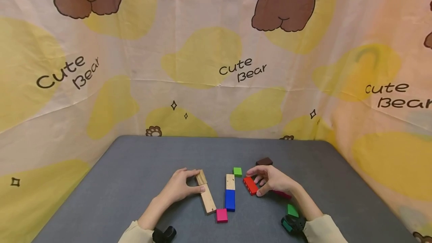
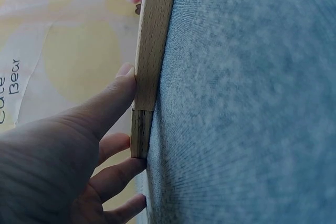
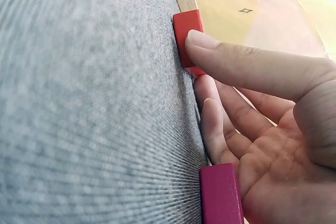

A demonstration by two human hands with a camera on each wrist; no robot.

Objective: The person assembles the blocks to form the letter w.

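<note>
My left hand [image 1: 177,187] pinches a short wooden block [image 1: 201,177] that lies end to end with a longer wooden block [image 1: 208,200]. In the left wrist view its thumb presses the long block's side, and fingertips touch the short one's far end. Across the table, my right hand [image 1: 276,179] grips a red block [image 1: 250,186] lying flat and slanted. The thumb lies against the red block's near end in the right wrist view; some of its other fingers are hidden. A magenta block [image 3: 220,195] sits under that hand.
Between the hands, a pale wooden block [image 1: 230,181] and a blue block [image 1: 230,200] form a line, with a green block [image 1: 237,172] behind and a pink block [image 1: 221,215] in front. A dark brown block [image 1: 264,161] lies behind my right hand; another green block [image 1: 292,210] is by that wrist.
</note>
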